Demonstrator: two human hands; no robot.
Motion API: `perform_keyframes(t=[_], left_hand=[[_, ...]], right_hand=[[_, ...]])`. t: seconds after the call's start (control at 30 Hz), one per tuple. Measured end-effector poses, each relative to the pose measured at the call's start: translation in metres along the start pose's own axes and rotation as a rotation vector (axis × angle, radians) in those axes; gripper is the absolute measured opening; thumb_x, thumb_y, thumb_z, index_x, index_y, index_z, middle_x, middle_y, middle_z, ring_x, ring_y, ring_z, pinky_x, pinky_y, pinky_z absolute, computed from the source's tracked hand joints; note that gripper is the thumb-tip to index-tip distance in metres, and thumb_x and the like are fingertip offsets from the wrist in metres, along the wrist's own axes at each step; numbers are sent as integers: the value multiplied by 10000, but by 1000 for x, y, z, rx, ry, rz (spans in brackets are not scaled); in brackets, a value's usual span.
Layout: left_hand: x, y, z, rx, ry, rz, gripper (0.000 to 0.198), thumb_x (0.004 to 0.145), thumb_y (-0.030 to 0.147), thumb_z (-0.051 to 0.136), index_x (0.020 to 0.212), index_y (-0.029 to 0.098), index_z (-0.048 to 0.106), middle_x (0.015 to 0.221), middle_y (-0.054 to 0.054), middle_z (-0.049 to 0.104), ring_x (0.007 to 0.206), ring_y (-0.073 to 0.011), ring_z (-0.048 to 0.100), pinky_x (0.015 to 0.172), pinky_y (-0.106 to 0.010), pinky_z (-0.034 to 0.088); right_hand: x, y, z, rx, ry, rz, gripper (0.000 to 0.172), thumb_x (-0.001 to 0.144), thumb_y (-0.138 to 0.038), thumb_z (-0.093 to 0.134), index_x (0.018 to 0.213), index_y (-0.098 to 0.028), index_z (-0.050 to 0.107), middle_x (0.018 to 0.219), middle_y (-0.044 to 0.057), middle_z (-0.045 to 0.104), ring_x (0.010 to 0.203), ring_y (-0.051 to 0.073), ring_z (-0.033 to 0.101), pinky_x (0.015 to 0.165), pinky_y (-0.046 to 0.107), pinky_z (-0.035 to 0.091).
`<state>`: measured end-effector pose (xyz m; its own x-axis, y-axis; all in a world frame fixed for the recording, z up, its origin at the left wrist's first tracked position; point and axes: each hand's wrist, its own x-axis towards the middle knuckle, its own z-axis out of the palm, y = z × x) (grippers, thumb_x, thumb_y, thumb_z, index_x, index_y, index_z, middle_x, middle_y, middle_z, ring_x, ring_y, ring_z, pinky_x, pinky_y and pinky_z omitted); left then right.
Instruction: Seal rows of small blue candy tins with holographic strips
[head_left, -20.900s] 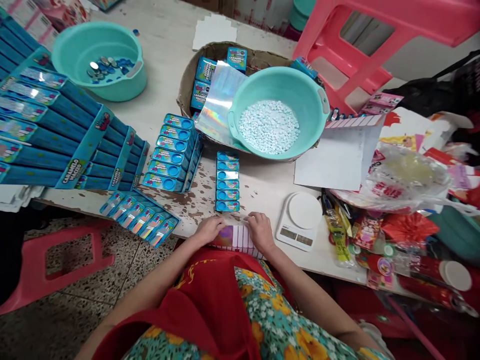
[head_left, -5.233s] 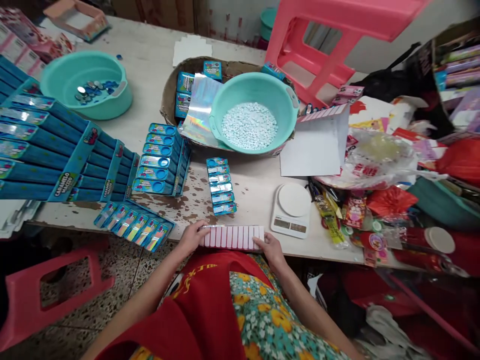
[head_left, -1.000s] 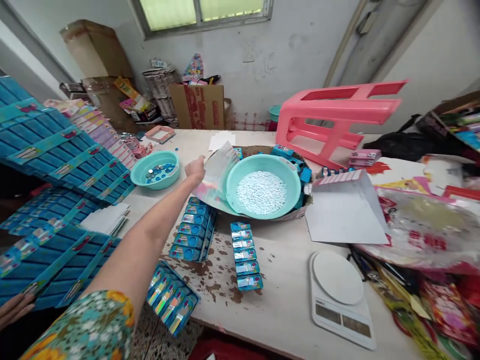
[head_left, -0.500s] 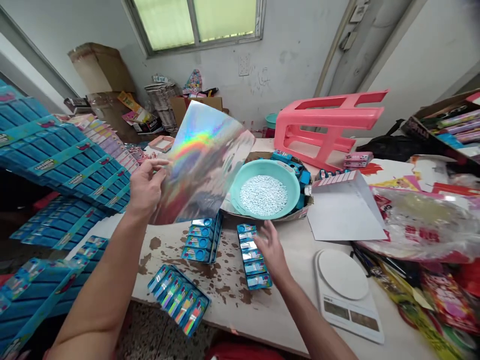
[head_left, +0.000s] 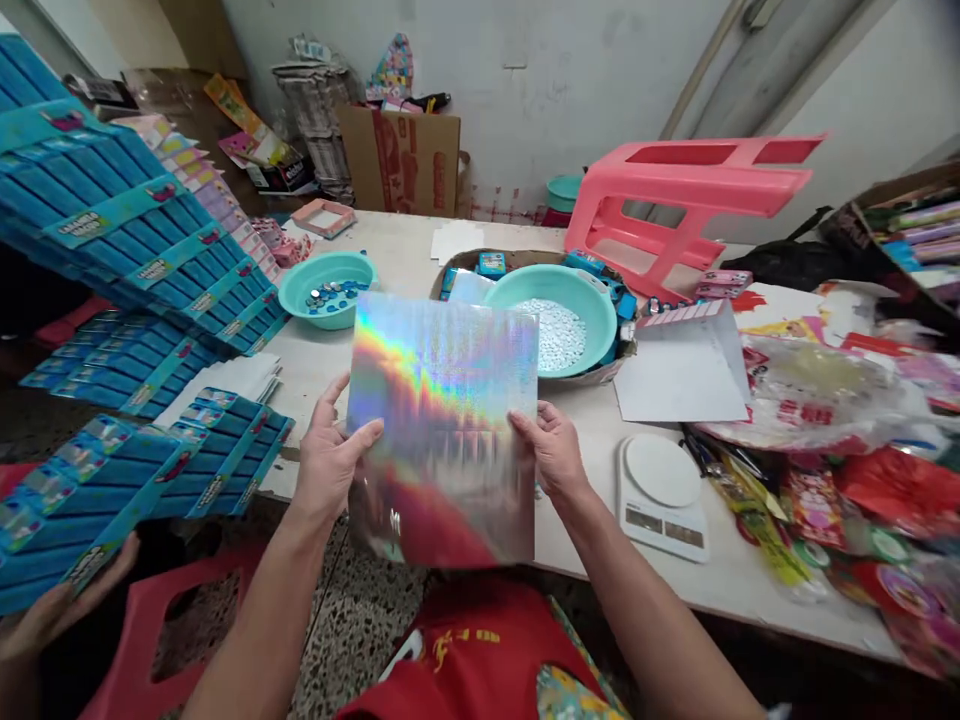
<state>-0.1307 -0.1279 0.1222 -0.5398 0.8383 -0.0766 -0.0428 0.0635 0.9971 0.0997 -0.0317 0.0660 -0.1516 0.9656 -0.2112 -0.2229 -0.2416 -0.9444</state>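
Observation:
A shiny silver sheet with rainbow reflections (head_left: 444, 400) is held up in front of me, above the table's near edge. My left hand (head_left: 330, 450) grips its left edge, thumb on the front face. On the opposite edge my right hand (head_left: 551, 445) pinches it, thumb also in front. Beyond the sheet stands a turquoise basin of small white pellets (head_left: 562, 330), partly covered by the sheet. The sheet also hides the middle of the tabletop behind it.
Blue packs (head_left: 142, 230) are stacked at left, where another person's hand (head_left: 97, 590) touches the lower ones. A second basin (head_left: 330, 290) holds blue pieces. To the right are a white scale (head_left: 664, 490), a pink stool on its side (head_left: 675, 200) and plastic bags (head_left: 810, 390).
The sheet has come down to the centre and now faces me squarely. My right hand has left the small blue packs and taken its right edge. The view has tilted downward.

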Motion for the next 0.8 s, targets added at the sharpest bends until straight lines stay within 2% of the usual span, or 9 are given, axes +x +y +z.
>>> perform_keyframes(t=[0.07, 0.13, 0.27, 0.37, 0.43, 0.53, 0.6, 0.7, 0.8], left_hand=[[-9, -11, 7, 26, -10, -32, 888, 690, 284, 699, 1438, 255, 220, 754, -7, 677, 566, -118, 611, 568, -236, 533], [-19, -21, 13, 39, -60, -59, 857, 721, 310, 664, 1444, 252, 208, 825, -25, 690, 631, -130, 632, 615, -256, 542], [-41, -32, 21, 233, -376, -2, 576, 721, 331, 661, 1276, 256, 525, 1101, -53, 647, 974, -197, 610, 844, -319, 502], [-56, -36, 29, 439, -518, 99, 375, 738, 327, 647, 1109, 274, 658, 1120, -40, 635, 1064, -218, 561, 927, -345, 449], [-63, -39, 36, 467, -500, 127, 298, 762, 346, 621, 1041, 267, 689, 1061, -40, 657, 1015, -214, 584, 903, -344, 462], [-70, -44, 45, 428, -465, 133, 239, 753, 374, 629, 928, 237, 718, 1022, -43, 674, 979, -215, 602, 878, -333, 478], [-73, -46, 48, 405, -488, 97, 279, 746, 384, 635, 969, 232, 706, 961, -38, 686, 914, -205, 619, 821, -320, 499], [-76, -51, 49, 426, -578, 8, 400, 733, 384, 645, 1102, 230, 653, 805, -12, 682, 731, -169, 619, 680, -284, 509], [-79, -57, 47, 474, -614, 37, 303, 726, 367, 658, 997, 235, 690, 852, -14, 681, 773, -169, 611, 707, -274, 491]], right_hand=[[-16, 0, -16, -92, 139, -24, 504, 609, -442, 758, 996, -207, 537, 708, -20, 639, 593, 157, 597, 531, 278, 497], [-30, 0, -33, -191, 254, -55, 549, 613, -455, 752, 1043, -211, 514, 598, -71, 546, 473, 115, 510, 439, 241, 437], [-54, 1, -68, -320, 402, -128, 520, 628, -437, 748, 1048, -209, 543, 500, -114, 383, 414, 68, 375, 399, 193, 327], [-74, 1, -95, -265, 382, -51, 455, 626, -456, 739, 964, -191, 590, 488, -98, 413, 421, 68, 380, 411, 195, 326], [-92, -1, -109, -205, 330, 48, 456, 620, -475, 733, 942, -178, 604, 530, -66, 497, 447, 80, 437, 427, 202, 357], [-121, -6, -123, -139, 191, 137, 502, 592, -423, 766, 1004, -180, 613, 776, 10, 643, 639, 130, 584, 554, 236, 463], [-140, -7, -129, -162, 140, 140, 525, 561, -365, 795, 1024, -190, 621, 873, 24, 660, 738, 157, 612, 641, 268, 493], [-161, -4, -136, -258, 174, 118, 465, 571, -344, 795, 983, -191, 644, 800, 7, 657, 686, 149, 595, 632, 274, 488], [-173, 0, -143, -313, 186, 106, 394, 616, -340, 770, 965, -196, 658, 813, 5, 657, 704, 145, 581, 644, 263, 473]])
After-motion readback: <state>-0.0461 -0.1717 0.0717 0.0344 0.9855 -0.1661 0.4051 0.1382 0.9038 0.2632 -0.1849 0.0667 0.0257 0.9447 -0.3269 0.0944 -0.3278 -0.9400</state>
